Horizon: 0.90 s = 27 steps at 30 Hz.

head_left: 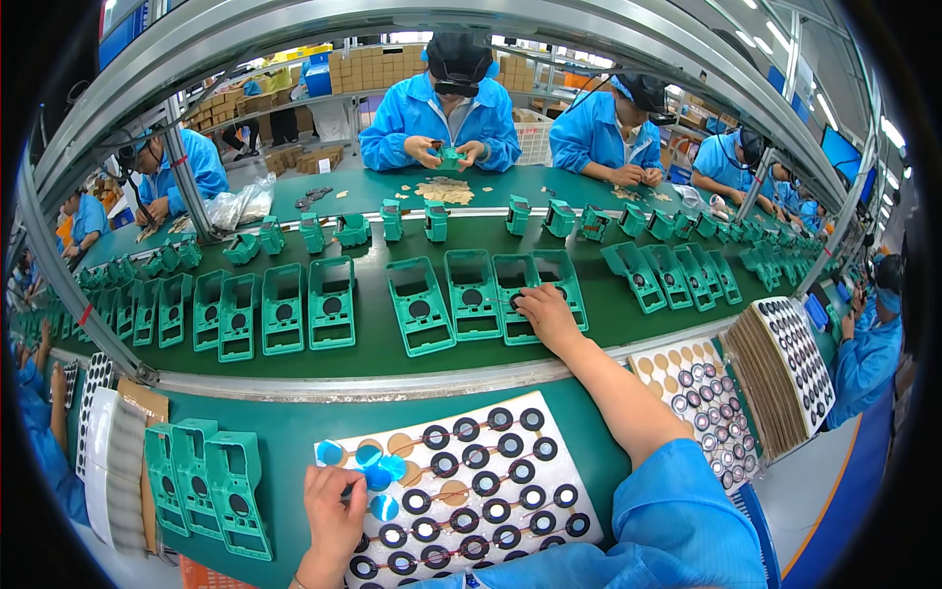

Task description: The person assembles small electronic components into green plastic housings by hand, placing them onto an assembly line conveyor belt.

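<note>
Right fingers (pixel 538 301) at plastic housing (pixel 518 331), left fingers (pixel 334 481) by glossy blue discs (pixel 376 478); grips unclear.

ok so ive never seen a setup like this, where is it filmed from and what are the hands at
No machine here: just a person's two bare hands, seen from a wide fisheye camera worn on the head, which bends straight edges. The right hand reaches forward, its fingers at an open green plastic housing on a long dark green surface. The left hand is beside shiny blue film pieces on a white rectangular tray of black ring-shaped discs. Whether either hand grips anything is unclear. Three more green housings are at the left.
</note>
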### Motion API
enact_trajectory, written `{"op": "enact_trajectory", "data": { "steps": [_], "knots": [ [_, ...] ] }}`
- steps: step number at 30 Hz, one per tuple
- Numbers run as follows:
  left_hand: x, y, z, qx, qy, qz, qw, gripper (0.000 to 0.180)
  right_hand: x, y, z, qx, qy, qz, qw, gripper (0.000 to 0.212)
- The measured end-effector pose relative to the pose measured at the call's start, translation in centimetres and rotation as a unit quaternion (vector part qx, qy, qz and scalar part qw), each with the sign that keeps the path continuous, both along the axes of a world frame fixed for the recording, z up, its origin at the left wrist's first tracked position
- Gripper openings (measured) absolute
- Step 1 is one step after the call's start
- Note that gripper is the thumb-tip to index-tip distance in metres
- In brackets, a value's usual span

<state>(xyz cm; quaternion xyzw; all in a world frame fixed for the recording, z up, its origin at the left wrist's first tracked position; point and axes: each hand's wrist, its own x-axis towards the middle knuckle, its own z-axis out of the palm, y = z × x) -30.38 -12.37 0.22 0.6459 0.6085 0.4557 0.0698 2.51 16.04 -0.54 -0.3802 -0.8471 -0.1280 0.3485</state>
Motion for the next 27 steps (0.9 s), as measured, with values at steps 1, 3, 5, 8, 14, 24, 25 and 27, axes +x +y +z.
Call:
{"op": "enact_trajectory", "data": {
  "steps": [1, 3, 5, 8, 14, 24, 25, 27],
  "knots": [
    [0.0, 0.0, 0.0, -0.001, 0.0, 0.0, 1.0, 0.01, 0.1, -0.1, 0.1, -0.001, 0.0, 0.0, 1.0, 0.018],
    [0.0, 0.0, 0.0, 0.0, -0.002, 0.0, 1.0, 0.01, 0.2, -0.1, 0.1, 0.003, -0.025, -0.005, 1.0, 0.019],
    [0.0, 0.0, -0.1, 0.0, 0.0, 0.0, 1.0, 0.01, 0.3, -0.2, 0.1, 0.006, -0.022, -0.008, 1.0, 0.019],
    [0.1, 0.1, -0.1, -0.001, 0.004, 0.002, 1.0, 0.01, 0.4, -0.2, -0.1, 0.015, -0.02, -0.014, 1.0, 0.021],
    [0.3, 0.2, -0.3, -0.003, 0.008, 0.002, 1.0, 0.01, 0.9, -0.5, 0.0, 0.002, -0.041, -0.03, 0.999, 0.024],
    [0.0, 0.0, -0.1, 0.008, 0.01, 0.005, 1.0, 0.009, 1.0, -0.9, 2.0, -0.107, -0.15, -0.062, 0.981, 0.034],
    [-0.1, 0.0, 0.0, 0.008, 0.009, 0.007, 1.0, 0.009, 0.9, -1.2, 2.2, -0.106, -0.151, -0.06, 0.981, 0.034],
    [-0.2, 0.1, 0.0, 0.013, 0.002, 0.014, 1.0, 0.008, 0.8, -1.6, 1.9, -0.155, -0.073, -0.037, 0.985, 0.042]
  ]
}}
